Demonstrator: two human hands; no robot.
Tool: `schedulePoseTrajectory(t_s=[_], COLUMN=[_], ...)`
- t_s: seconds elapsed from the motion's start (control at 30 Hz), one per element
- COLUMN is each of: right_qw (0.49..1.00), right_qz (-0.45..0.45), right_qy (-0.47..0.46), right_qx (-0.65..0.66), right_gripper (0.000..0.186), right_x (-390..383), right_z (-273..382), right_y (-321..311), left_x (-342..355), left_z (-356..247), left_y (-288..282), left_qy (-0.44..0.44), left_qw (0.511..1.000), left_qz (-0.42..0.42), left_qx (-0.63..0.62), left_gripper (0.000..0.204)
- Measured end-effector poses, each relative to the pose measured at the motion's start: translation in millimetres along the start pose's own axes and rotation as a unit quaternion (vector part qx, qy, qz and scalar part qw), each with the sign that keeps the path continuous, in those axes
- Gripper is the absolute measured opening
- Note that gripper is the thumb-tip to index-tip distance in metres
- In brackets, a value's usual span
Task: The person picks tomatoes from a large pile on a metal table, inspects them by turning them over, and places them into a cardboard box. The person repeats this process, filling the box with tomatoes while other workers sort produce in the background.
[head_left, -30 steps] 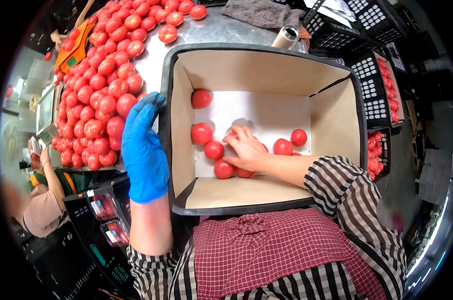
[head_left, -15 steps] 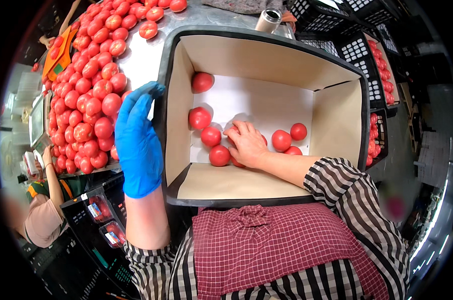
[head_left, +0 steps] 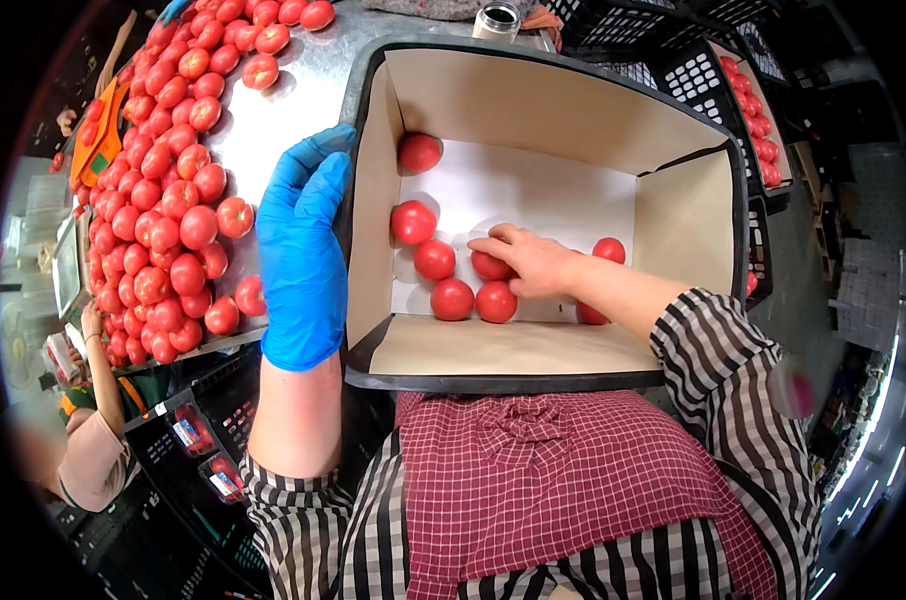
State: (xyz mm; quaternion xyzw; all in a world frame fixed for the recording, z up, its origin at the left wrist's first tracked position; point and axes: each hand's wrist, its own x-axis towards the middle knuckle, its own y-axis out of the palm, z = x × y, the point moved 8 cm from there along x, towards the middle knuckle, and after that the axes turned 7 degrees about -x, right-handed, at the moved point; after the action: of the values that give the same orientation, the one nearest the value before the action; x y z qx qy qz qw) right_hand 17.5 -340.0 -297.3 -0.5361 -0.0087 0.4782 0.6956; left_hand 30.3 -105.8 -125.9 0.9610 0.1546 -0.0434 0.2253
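A deep black crate (head_left: pixel 366 110) lined with beige card stands in front of me. My left hand (head_left: pixel 303 250), in a blue glove, is at its left side, the fingers closed over the rim. Inside, my bare right hand (head_left: pixel 535 265) has its fingers curled over a red tomato (head_left: pixel 492 266), partly covering it. Close by lie another tomato (head_left: pixel 496 302) and several more along the left side, among them a tomato (head_left: pixel 420 153) in the far left corner. To the right, my forearm partly hides a tomato (head_left: pixel 609 250) and others near it.
A large tomato pile (head_left: pixel 158 230) covers the metal table (head_left: pixel 303 75) at left. An open flask (head_left: pixel 497 22) stands behind the crate. Tomato-filled crates (head_left: pixel 753 120) are at right. Packed tomato trays (head_left: pixel 195 430) sit low left, near another person's arm (head_left: pixel 98 365).
The crate has shifted right, away from the tomato pile. My left hand has come onto its rim. My right hand has moved slightly right, uncovering a tomato near the front.
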Motion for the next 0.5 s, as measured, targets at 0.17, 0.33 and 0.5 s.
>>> schedulePoseTrajectory(t_s=[0.17,0.33,0.5], right_qw=[0.996,0.991,0.991], right_qz=[0.023,-0.023,-0.025], right_qy=[-0.019,-0.042,-0.044], right_qx=[-0.085,-0.125,-0.122], right_gripper=[0.088,0.081,0.075], right_x=[-16,-5,5], right_z=[13,18,13], right_y=[-5,-4,-9], left_x=[2,-9,5], left_z=[-9,-27,-4], left_y=[7,37,67], left_qy=[0.028,0.071,0.012], left_qw=[0.999,0.997,0.998], left_qz=[-0.005,0.003,0.063], left_qx=[0.022,0.035,0.011], left_gripper=[0.03,0.027,0.027])
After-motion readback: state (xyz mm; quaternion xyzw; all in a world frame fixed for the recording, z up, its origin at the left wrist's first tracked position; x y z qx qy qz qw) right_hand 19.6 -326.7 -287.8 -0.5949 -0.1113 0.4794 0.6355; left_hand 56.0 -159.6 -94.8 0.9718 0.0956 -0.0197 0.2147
